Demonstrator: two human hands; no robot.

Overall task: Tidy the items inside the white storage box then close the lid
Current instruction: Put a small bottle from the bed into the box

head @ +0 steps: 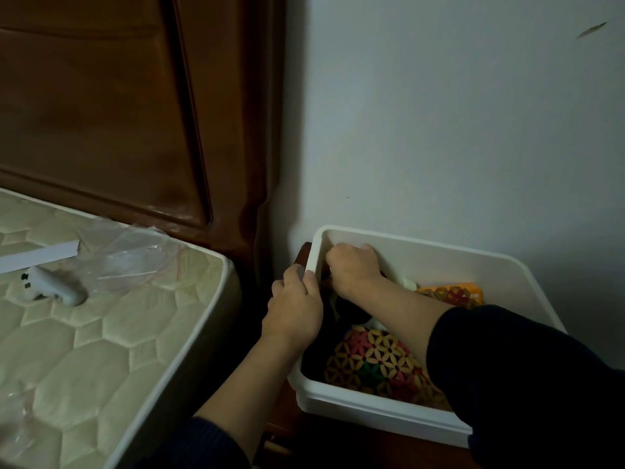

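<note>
The white storage box (pixel 439 252) stands open on a brown bedside stand, against the wall. My left hand (pixel 294 306) grips the box's left rim, thumb inside. My right hand (pixel 355 269) reaches into the far left corner with its fingers curled; what it holds is hidden. Inside lie a dark object (pixel 351 309), a flower-patterned woven mat (pixel 375 360) in tan, pink and green, and an orange lattice item (pixel 453 292). No lid is in view.
A quilted mattress (pixel 111 333) lies to the left, carrying a white strip (pixel 37 255), a white gadget (pixel 54 286) and clear plastic wrap (pixel 135 255). A brown wooden headboard (pixel 135 113) rises behind it. The brown stand (pixel 284 418) supports the box.
</note>
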